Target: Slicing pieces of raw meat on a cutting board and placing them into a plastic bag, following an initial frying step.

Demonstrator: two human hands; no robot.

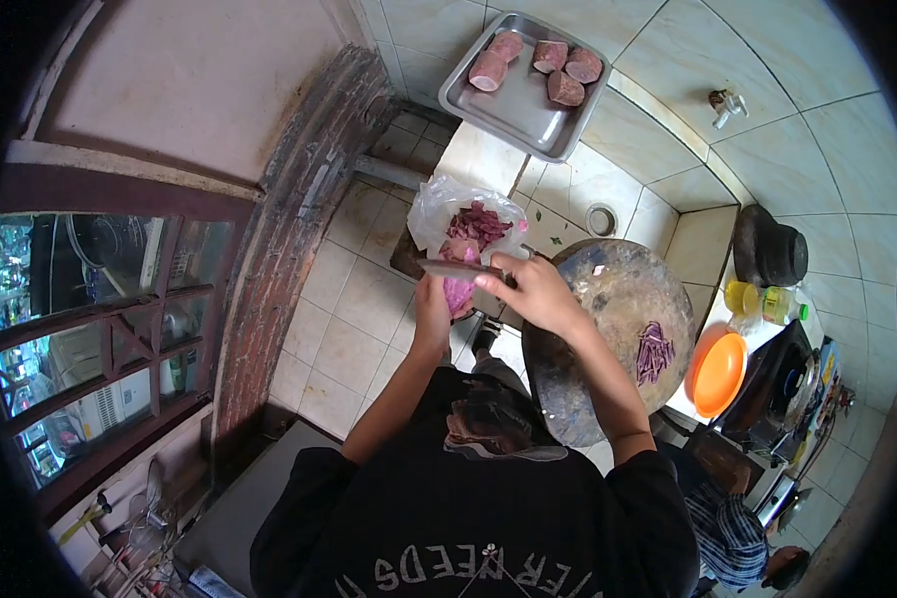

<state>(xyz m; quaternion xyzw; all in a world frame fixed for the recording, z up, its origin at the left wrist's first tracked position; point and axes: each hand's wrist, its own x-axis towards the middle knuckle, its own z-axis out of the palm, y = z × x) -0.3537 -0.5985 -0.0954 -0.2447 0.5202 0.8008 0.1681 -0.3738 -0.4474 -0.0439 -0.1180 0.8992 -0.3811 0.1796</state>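
My left hand (435,310) holds a partly peeled purple tuber, likely a sweet potato (459,293), whose pink-purple flesh shows. In my right hand (536,290) is a knife (456,269), its blade lying across the tuber. Just beyond my hands, a translucent plastic bag (427,214) gapes around a heap of reddish-purple peelings (480,224). Thin purple strips (655,351) lie in a pile on a large round chopping board (605,314) under my right forearm. A rectangular steel tray (527,119) bears several unpeeled, cut tuber pieces (566,88).
To the right are an orange plastic bowl (720,375), bottles (781,306), a dark pot (770,245) and a gas stove (792,385). Another person (725,534) is at lower right. A tap (729,108) juts from the tiled wall. A windowed wooden frame (112,329) stands left.
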